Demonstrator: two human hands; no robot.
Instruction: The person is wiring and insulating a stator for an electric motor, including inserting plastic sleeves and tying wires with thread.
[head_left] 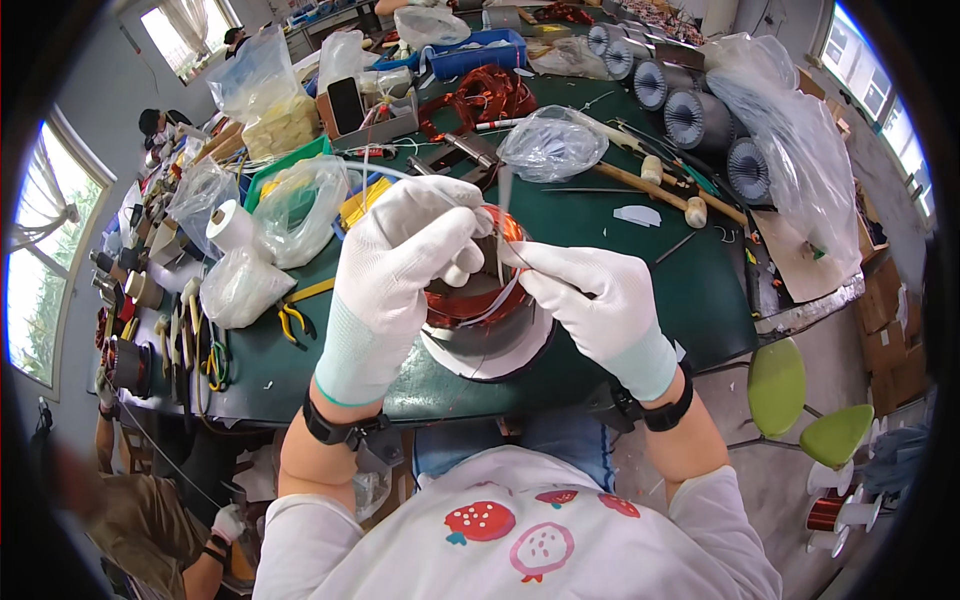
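Two white-gloved hands work at one metal core, mid-view near the green table's near edge, copper windings around its bore. Left hand: ten o'clock of core, fingers curled; can't tell what, if anything, is pinched. Right hand: three o'clock, thumb and index closed on a thin strand, probably part of the pale strip standing blurred at twelve o'clock. White cord lies across the windings, five o'clock side.

Handling, judged by look: core heavy, rigid, likely smooth; best held low on bare outer wall, four and eight o'clock, off the copper. Windings springy, coating probably scratches; avoid squeezing or levering. Strand and cord light, limp, may slip in gloves; pinch close to the free end, pull evenly. Pliers at nine o'clock, mallet at two, both well apart.
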